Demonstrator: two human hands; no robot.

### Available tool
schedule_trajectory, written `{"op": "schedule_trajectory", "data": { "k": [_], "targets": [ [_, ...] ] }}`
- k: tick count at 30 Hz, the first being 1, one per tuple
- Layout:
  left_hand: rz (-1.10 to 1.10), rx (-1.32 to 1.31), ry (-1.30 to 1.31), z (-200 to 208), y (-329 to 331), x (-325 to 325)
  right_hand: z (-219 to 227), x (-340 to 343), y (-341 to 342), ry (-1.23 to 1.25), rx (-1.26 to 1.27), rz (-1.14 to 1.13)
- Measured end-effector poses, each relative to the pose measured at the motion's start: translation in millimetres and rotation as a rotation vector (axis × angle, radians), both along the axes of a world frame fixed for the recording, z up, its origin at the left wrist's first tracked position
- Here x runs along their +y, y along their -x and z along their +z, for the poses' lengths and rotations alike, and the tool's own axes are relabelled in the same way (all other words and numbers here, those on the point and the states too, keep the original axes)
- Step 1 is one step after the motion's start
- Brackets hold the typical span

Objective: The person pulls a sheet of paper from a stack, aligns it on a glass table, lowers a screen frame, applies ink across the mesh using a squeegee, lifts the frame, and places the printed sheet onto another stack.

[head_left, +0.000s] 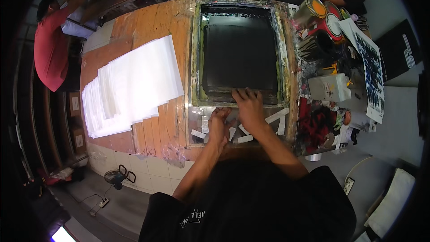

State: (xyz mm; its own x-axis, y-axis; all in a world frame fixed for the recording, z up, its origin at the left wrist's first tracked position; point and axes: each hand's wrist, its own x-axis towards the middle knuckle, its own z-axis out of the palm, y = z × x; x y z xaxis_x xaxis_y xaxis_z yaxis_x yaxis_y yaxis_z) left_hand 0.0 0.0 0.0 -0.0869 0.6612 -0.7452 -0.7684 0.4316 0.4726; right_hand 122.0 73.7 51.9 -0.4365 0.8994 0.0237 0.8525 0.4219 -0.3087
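Paint cans [323, 17] and a white jug [329, 87] are crowding the right side, so nothing's getting through there. The stack of white sheets [134, 85] is taking up the left, while bare wooden tabletop [156, 22] is lying open between it and the screen frame [195, 54].

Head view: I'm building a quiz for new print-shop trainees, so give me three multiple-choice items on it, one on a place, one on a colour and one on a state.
1. Where does the stack of white sheets lie?
A. left of the screen-printing frame
B. inside the frame
C. on the floor

2. What colour is the frame's mesh?
A. white
B. black
C. yellow

3. How is the right hand?
A. closed around a paint can
B. raised off the table
C. fingers spread flat on the frame's near edge

Answers:
1 A, the sheets fan out on the wooden table left of the frame.
2 B, the mesh shows dark black.
3 C, the fingers rest on the near edge, beside the left hand.
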Motion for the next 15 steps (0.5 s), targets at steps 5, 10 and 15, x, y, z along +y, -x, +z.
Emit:
{"op": "schedule_trajectory", "data": {
  "k": [5, 10, 15],
  "targets": [
    [0.092, -0.009, 0.026, -19.0, -0.1, -3.8, 1.4, 13.5, -5.4, 0.22, 0.073, 0.006],
    [0.134, -0.026, 0.069, -21.0, -1.4, 2.8, 0.3, 30.4, -16.0, 0.302, 0.166, 0.022],
    [0.12, -0.027, 0.049, -14.1, -3.8, 3.7, -20.6, -12.9, -7.8, 0.084, 0.064, 0.008]
  ]
}}
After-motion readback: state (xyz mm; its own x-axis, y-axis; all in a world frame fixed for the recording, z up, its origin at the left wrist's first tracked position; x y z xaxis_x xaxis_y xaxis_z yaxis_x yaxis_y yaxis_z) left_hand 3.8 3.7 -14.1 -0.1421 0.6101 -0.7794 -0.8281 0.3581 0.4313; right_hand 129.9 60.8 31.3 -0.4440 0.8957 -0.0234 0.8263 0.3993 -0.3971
